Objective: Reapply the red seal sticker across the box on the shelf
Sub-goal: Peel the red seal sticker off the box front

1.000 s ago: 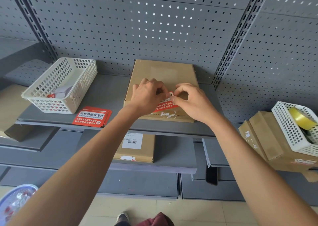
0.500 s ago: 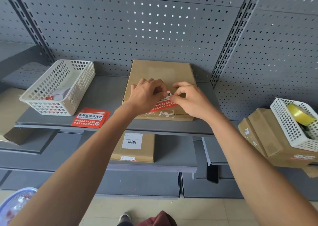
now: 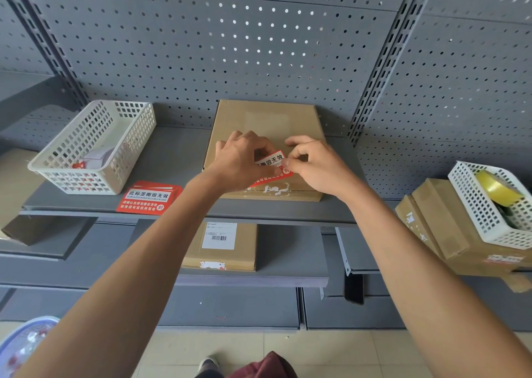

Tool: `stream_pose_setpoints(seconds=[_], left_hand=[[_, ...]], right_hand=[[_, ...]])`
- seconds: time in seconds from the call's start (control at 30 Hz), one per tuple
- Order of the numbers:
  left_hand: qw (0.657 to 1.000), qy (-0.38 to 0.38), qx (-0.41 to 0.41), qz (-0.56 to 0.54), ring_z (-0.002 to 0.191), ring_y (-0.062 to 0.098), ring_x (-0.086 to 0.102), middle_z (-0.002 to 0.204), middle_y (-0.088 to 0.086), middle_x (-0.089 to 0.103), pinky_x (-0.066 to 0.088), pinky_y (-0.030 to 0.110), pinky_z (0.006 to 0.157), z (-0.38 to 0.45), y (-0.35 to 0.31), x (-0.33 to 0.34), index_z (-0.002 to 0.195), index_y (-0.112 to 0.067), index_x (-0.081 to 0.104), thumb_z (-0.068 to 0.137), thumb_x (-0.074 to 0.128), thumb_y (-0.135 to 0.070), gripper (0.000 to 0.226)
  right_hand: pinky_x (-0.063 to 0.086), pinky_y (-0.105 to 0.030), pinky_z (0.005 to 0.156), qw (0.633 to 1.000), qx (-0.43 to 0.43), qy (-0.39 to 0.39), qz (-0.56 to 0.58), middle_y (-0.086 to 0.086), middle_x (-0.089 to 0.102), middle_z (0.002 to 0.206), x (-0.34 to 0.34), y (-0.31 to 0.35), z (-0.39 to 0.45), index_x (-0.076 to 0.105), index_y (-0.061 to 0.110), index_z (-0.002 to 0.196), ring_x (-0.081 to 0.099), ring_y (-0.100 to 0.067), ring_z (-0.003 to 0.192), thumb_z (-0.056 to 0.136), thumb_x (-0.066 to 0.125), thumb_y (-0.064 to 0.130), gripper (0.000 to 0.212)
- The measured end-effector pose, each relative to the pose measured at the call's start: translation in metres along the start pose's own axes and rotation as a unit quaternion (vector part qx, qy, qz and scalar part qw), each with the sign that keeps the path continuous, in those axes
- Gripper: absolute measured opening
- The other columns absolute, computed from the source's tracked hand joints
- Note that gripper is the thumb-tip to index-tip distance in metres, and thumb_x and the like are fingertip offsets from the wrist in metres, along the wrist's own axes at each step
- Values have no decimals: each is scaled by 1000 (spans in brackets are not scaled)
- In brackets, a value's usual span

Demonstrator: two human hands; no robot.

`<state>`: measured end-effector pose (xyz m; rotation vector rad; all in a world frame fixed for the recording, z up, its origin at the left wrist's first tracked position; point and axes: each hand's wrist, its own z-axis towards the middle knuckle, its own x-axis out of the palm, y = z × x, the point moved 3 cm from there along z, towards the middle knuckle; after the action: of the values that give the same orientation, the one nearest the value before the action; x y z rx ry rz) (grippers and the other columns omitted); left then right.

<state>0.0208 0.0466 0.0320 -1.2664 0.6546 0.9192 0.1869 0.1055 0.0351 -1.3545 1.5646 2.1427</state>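
Note:
A flat brown cardboard box [image 3: 267, 121] lies on the grey shelf [image 3: 178, 153], its back against the perforated panel. White scraps of torn label mark its front edge. Over the box's front half, both hands hold one red seal sticker [image 3: 272, 166] with white lettering, tilted up to the right. My left hand [image 3: 240, 161] pinches the sticker's left part and hides it. My right hand [image 3: 313, 167] pinches its right end between thumb and forefinger. Whether the sticker touches the box I cannot tell.
A stack of spare red stickers [image 3: 149, 197] lies left of the box, beside a white basket [image 3: 95, 147]. At the right, another white basket [image 3: 489, 205] holds yellow tape atop brown boxes. A labelled box [image 3: 221, 248] sits on the lower shelf.
The hands and sticker have stayed over the box's front half; a little more of the sticker's white lettering shows between the fingers. The view has shifted slightly.

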Motion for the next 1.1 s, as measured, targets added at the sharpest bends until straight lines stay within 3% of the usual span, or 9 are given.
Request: stream_pose_setpoints(seconds=[0.23, 0.4, 0.63, 0.7, 0.8, 0.97, 1.03, 1.1], left_hand=[[1000, -1, -2, -28, 105, 22, 50, 93, -10, 65, 29, 40, 86, 3, 4, 1, 93, -34, 71, 89, 67, -52, 18], [999, -1, -14, -45, 102, 22, 60, 92, -11, 68, 44, 49, 94, 3, 7, 3, 89, -41, 68, 91, 68, -46, 6], [998, 3, -15, -68, 97, 25, 63, 91, -7, 69, 50, 56, 90, 2, 8, 2, 79, -43, 65, 89, 73, -39, 13], [998, 2, -16, -66, 98, 25, 62, 92, -7, 68, 50, 56, 91, 3, 9, 2, 79, -44, 64, 90, 73, -39, 14], [998, -4, -9, -66, 96, 25, 62, 90, -7, 68, 49, 56, 92, 3, 8, 1, 81, -42, 64, 91, 71, -39, 13], [997, 2, 11, -81, 89, 22, 65, 84, -16, 67, 52, 58, 87, 1, 8, 1, 83, -41, 66, 91, 68, -43, 8], [994, 9, 17, -103, 86, 17, 68, 86, -13, 70, 56, 51, 83, 0, 8, -3, 90, -35, 70, 91, 70, -41, 6], [991, 24, 12, -130, 83, 8, 69, 89, -11, 71, 57, 34, 77, -1, 10, -9, 96, -27, 72, 91, 74, -28, 6]], right_hand=[[25, -32, 105, 1000, -20, 4, -14, 13, 52, 143, -2, -1, -3, 63, 24, 73, 41, -15, 135, 94, 65, 32, 22], [27, -31, 103, 999, -30, -13, -15, 11, 55, 139, -1, -3, -4, 62, 25, 74, 45, -13, 131, 92, 66, 30, 19], [33, -35, 106, 999, -31, -38, 0, 12, 60, 131, 1, -8, -2, 65, 24, 73, 50, -13, 126, 88, 70, 31, 17], [35, -33, 99, 998, -24, -55, 7, 11, 61, 129, 2, -8, -2, 63, 25, 82, 50, -12, 123, 86, 71, 37, 15], [37, -31, 93, 997, -30, -73, -2, 10, 62, 121, 8, -4, 0, 64, 25, 101, 50, -12, 116, 83, 72, 51, 33], [36, -27, 90, 995, -43, -81, 35, 8, 68, 119, 11, -1, 1, 72, 20, 78, 58, -11, 109, 85, 76, 31, 14], [35, -24, 85, 995, -34, -81, 55, 8, 69, 115, 9, -1, 0, 71, 20, 75, 60, -9, 104, 84, 77, 26, 12], [35, -22, 83, 994, -28, -78, 71, 8, 70, 113, 9, -2, -1, 70, 21, 73, 60, -10, 103, 83, 77, 24, 13]])
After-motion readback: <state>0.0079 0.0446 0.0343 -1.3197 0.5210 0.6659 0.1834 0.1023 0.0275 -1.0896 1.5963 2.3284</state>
